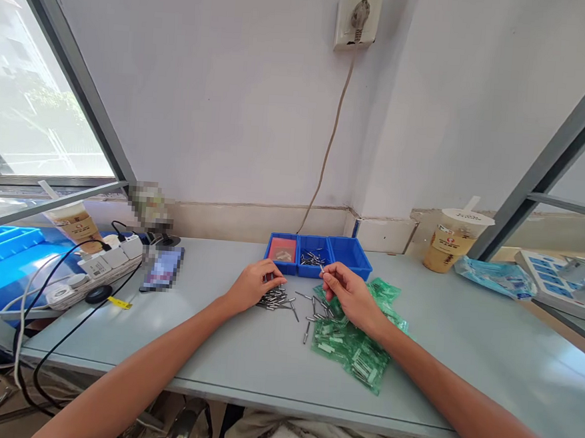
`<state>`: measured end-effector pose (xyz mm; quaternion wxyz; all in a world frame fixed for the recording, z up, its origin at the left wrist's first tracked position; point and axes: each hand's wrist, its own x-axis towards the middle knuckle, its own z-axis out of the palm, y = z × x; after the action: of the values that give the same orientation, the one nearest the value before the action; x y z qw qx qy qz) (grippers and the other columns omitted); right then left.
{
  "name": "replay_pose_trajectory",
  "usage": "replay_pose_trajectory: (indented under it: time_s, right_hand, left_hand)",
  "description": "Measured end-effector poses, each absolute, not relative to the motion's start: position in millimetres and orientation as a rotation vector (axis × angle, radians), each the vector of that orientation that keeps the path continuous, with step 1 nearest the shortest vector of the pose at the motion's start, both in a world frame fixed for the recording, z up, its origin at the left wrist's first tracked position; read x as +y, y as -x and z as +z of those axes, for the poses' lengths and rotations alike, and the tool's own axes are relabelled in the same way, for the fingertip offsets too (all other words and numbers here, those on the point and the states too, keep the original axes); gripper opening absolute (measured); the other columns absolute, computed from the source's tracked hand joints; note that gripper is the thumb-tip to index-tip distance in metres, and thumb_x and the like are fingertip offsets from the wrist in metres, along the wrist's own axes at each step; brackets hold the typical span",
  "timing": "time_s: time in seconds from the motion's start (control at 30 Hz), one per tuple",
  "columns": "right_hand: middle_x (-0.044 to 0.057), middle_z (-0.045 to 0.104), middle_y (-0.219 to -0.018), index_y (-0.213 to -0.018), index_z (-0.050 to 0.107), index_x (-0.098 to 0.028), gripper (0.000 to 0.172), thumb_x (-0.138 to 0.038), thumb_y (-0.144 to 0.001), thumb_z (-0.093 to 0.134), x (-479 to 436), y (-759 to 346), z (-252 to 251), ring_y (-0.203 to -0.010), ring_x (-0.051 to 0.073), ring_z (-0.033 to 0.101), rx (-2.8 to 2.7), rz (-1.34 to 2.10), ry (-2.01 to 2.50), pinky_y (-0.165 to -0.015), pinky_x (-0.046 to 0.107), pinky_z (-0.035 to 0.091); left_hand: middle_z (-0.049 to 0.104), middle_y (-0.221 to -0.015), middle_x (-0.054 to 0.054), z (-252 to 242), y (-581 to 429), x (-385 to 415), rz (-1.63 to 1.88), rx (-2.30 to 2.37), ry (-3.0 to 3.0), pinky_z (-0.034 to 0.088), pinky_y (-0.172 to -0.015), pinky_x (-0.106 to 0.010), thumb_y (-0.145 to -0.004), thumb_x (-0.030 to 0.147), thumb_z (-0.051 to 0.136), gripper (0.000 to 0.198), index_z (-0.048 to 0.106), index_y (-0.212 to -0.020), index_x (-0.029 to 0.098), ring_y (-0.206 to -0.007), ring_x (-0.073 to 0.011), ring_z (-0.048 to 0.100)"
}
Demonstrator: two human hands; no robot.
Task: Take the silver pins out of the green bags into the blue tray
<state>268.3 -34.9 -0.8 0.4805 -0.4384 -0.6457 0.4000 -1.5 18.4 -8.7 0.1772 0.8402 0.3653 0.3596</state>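
My right hand (pixel 350 295) pinches a small metal pin (pixel 322 270) between thumb and fingertips, just in front of the blue bins. Below it lie green plastic bags (pixel 350 353) with small pale parts inside, and several loose pins beside them. My left hand (pixel 254 286) is curled, thumb and fingers close together, at the edge of a pile of metal pins (pixel 275 299). Whatever its fingertips hold, if anything, is hidden. Of the three blue bins, the middle bin (pixel 313 272) contains metal pins, while the left bin (pixel 281 267) contains a pinkish piece with small pale parts on it.
On the left are a phone (pixel 163 270), a power strip (pixel 112 263) with cables, and a drink cup (pixel 74 224). To the right stand another drink cup (pixel 451 240), a blue packet (pixel 493 278) and a white device (pixel 563 284). Metal frames slope at both sides.
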Motion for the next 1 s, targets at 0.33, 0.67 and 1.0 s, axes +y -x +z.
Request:
replay_pose_trajectory:
  time_s: [0.33, 0.67, 1.0]
  right_hand:
    - [-0.003, 0.057, -0.081, -0.096, 0.051, -0.026, 0.03, -0.053, -0.095, 0.063, -32, -268, -4, -0.071, 0.018, 0.063, -1.566, 0.96, 1.05, -0.071, 0.035, 0.053]
    - [-0.003, 0.055, -0.081, -0.088, 0.052, -0.026, 0.034, -0.055, -0.091, 0.068, -34, -268, 2, -0.067, 0.017, 0.056, -1.574, 0.936, 1.055, -0.064, 0.032, 0.049]
    - [0.001, 0.063, -0.084, -0.092, 0.064, -0.022, 0.042, -0.063, -0.09, 0.068, -41, -266, 10, -0.065, 0.014, 0.055, -1.483, 1.221, 1.002, -0.064, 0.029, 0.05]
  left_hand:
    - [0.07, -0.089, -0.004, -9, 2, 18, 1.004, 1.034, -2.374, 0.046, -0.074, -0.029, -0.1, 0.042, 0.066, 0.028, 0.072, -0.087, 0.019, -0.08, -0.0173, 0.061]
    - [0.071, -0.09, -0.004, -9, 2, 18, 0.987, 1.024, -2.387, 0.046, -0.075, -0.029, -0.1, 0.04, 0.066, 0.024, 0.073, -0.088, 0.019, -0.081, -0.0171, 0.062]
    - [0.069, -0.089, -0.003, -6, 1, 17, 0.993, 1.035, -2.363, 0.045, -0.073, -0.028, -0.099, 0.037, 0.067, 0.022, 0.073, -0.087, 0.019, -0.077, -0.0164, 0.058]
